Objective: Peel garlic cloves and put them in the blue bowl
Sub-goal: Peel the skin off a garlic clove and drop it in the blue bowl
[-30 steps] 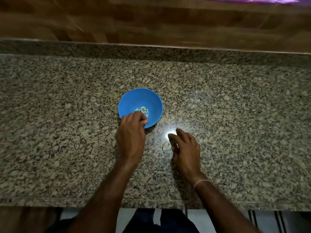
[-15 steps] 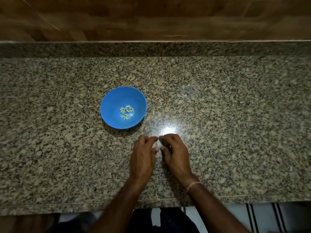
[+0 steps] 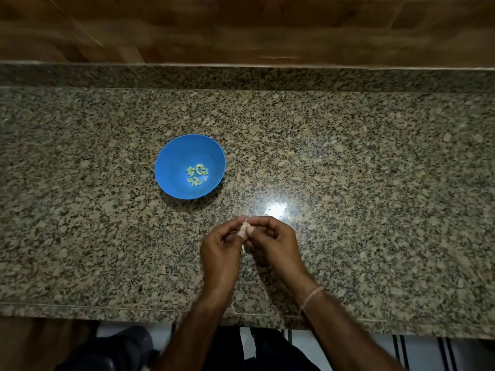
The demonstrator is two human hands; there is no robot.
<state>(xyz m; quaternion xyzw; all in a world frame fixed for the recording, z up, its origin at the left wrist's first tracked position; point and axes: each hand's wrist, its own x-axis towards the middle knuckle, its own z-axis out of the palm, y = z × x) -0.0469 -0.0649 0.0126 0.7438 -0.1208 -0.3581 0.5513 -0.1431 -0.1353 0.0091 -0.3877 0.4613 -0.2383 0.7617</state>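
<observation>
Across the whole width of your view runs a granite counter (image 3: 375, 183), polished enough to throw back a lamp's glare (image 3: 276, 210), with a wood wall (image 3: 241, 28) behind it and a striped mat (image 3: 401, 349) on the floor below its near edge. Left of centre on the stone stands the bowl (image 3: 182, 151). Nearer you, your left hand (image 3: 219, 253) and right hand (image 3: 276, 245) meet above the counter, both curled narrow, thumb and forefinger tips pinching one clove (image 3: 244, 228) between them. A small heap of peeled cloves (image 3: 197, 175) lies in the bowl's bottom. You look to be at the peeling step; the clove seems to wear pale skin, though it is too small to be sure. Your next move calls for one hand to hold an end firm while the other's nail lifts and strips the skin, then a short reach forward and left to the bowl.
</observation>
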